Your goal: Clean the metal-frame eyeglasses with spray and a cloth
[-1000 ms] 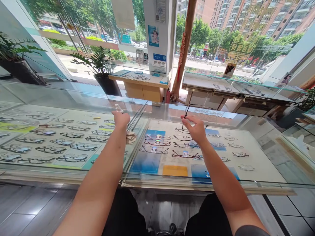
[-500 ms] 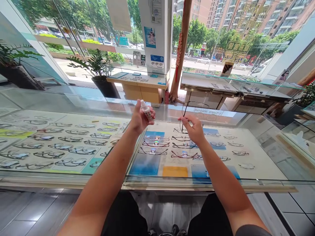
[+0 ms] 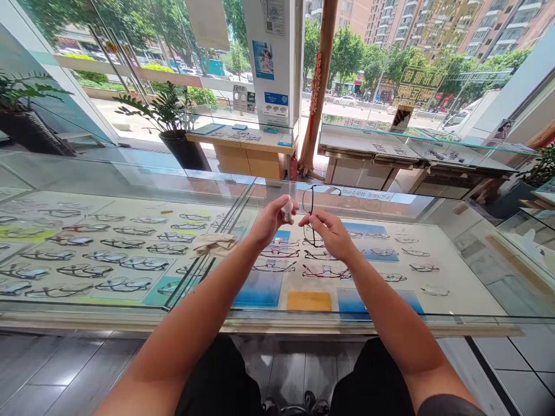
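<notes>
Above the glass counter, my left hand (image 3: pixel 275 218) is closed around a small white spray bottle (image 3: pixel 288 209), its top pointing up and toward the glasses. My right hand (image 3: pixel 328 232) pinches a pair of thin dark-framed eyeglasses (image 3: pixel 308 200), held upright with one lens rim near the bottle. Bottle and eyeglasses are close together but apart. A crumpled beige cloth (image 3: pixel 214 245) lies on the counter top, left of my left forearm.
Under the glass of the display counter (image 3: pixel 368 316) lie several rows of spectacle frames (image 3: pixel 145 263). An orange cloth (image 3: pixel 309 301) and blue cards (image 3: pixel 256 290) lie there too. Beyond stand a potted plant (image 3: pixel 184 147), a wooden post (image 3: pixel 315 104) and further display cases (image 3: pixel 368 144).
My left hand has moved right with the spray bottle, nearer the eyeglasses. My right hand has shifted slightly left and turned the eyeglasses. The beige cloth has come into clearer view.
</notes>
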The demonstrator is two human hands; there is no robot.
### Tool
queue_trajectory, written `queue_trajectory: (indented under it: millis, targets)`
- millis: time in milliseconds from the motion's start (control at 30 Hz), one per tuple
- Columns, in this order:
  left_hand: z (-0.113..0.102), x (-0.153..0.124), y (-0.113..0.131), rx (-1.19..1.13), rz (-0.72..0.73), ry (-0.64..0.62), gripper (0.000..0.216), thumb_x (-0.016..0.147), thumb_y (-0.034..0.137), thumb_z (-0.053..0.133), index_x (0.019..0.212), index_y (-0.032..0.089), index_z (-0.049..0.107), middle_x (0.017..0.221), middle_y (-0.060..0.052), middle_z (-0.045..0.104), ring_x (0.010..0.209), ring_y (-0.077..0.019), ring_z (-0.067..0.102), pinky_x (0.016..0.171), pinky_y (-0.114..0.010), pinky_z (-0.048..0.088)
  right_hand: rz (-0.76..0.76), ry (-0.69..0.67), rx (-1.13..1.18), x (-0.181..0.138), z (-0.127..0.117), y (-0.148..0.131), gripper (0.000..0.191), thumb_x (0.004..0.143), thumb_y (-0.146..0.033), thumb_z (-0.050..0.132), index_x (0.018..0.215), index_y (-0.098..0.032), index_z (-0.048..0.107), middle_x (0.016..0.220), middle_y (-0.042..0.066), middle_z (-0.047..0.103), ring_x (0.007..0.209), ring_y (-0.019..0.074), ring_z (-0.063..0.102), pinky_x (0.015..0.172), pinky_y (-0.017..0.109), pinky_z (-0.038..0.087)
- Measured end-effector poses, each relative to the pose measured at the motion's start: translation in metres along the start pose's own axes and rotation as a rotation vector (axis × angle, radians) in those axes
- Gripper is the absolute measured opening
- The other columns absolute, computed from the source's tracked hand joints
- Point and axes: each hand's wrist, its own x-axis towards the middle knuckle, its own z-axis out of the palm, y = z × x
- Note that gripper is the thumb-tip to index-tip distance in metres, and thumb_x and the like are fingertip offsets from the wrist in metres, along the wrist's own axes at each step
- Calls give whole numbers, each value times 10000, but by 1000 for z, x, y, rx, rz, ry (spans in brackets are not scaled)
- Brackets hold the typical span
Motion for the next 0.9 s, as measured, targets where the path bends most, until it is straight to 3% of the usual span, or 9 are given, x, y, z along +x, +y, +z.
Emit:
queue_trajectory:
  millis: [467, 667, 900]
  targets:
    - [2, -3, -3, 159, 58, -64, 595, 916, 777, 631, 852, 186, 643, 825, -26, 564, 689, -153, 494, 666, -296, 423, 11, -33, 63, -1, -1, 2, 579, 1086, -747, 550, 1022, -252, 843, 953, 39, 754, 848, 207, 585, 873, 382, 465]
    - [2, -5, -1, 293, 92, -102, 574, 935, 758, 584, 841, 193, 631, 853, -32, 568, 743, -175, 483, 704, -318, 431, 23, 59, 180, 5, -4, 9, 524, 1048, -742, 626, 981, -264, 832, 1025, 57, 806, 1035, 246, 689, 966, 402, 517]
    - [5, -9, -3, 517, 113, -176, 550, 980, 729, 580, 825, 202, 586, 796, -6, 535, 760, -187, 467, 725, -325, 372, 79, 141, 309, 10, -6, 20, 478, 1034, -726, 653, 986, -281, 821, 1082, 53, 809, 1036, 234, 698, 933, 384, 531]
